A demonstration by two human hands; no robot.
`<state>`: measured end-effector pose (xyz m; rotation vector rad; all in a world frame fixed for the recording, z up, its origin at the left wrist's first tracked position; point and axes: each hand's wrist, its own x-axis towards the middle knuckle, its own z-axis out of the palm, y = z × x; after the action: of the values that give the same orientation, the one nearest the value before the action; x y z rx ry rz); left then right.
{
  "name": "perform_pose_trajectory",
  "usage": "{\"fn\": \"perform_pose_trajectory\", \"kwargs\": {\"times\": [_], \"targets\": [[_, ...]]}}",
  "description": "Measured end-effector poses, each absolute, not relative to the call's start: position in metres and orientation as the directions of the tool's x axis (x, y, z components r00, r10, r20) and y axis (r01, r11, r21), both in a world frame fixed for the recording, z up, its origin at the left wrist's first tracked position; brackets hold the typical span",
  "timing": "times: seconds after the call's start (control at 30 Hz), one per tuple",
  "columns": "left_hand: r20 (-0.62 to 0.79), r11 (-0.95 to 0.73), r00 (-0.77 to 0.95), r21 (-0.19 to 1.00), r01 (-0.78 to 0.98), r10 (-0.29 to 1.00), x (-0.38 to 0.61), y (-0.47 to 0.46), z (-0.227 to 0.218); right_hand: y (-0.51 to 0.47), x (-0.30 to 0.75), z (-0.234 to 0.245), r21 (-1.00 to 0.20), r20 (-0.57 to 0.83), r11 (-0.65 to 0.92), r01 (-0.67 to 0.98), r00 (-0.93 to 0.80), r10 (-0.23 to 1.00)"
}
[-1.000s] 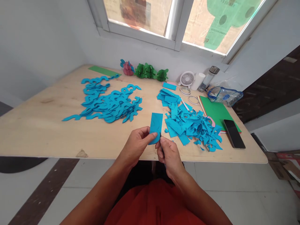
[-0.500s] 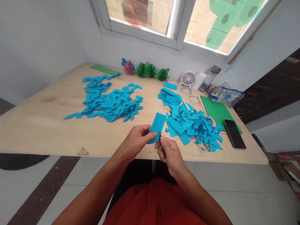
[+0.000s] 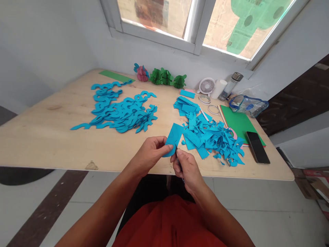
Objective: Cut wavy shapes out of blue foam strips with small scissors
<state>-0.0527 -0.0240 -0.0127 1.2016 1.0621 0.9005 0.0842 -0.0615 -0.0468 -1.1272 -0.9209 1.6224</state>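
On the surface (image 3: 46,144), cutouts (image 3: 120,115) lie at ten o'clock, scraps (image 3: 210,137) at two, a phone (image 3: 257,147) at three.

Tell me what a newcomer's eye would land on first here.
Two bright blue heaps stand out on the plywood table: curly paper cut-outs at the left and jagged scraps at the right. At the front, between them, the left hand pinches a blue paper piece, with the right hand close beside it.
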Motion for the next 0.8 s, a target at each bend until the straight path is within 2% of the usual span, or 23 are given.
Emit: {"fn": "perform_pose_trajectory", "kwargs": {"times": [0.43,0.67,0.8], "targets": [[-0.157,0.169,0.252,0.985,-0.025,0.955,-0.0521,-0.0256,-0.0120,-0.0616,0.0845,-0.0462,-0.933,-0.241,-0.270,-0.240,-0.142,0.960],[-0.143,0.153,0.181,0.987,-0.041,0.973,-0.0510,-0.0262,-0.0128,-0.0604,0.0858,-0.0453,-0.945,-0.236,-0.262,-0.196,-0.148,0.961],[-0.139,0.145,0.206,0.989,-0.015,0.969,-0.0528,-0.0246,-0.0127,-0.0597,0.0862,-0.0443,-0.942,-0.253,-0.281,-0.183,-0.158,0.954]]}}
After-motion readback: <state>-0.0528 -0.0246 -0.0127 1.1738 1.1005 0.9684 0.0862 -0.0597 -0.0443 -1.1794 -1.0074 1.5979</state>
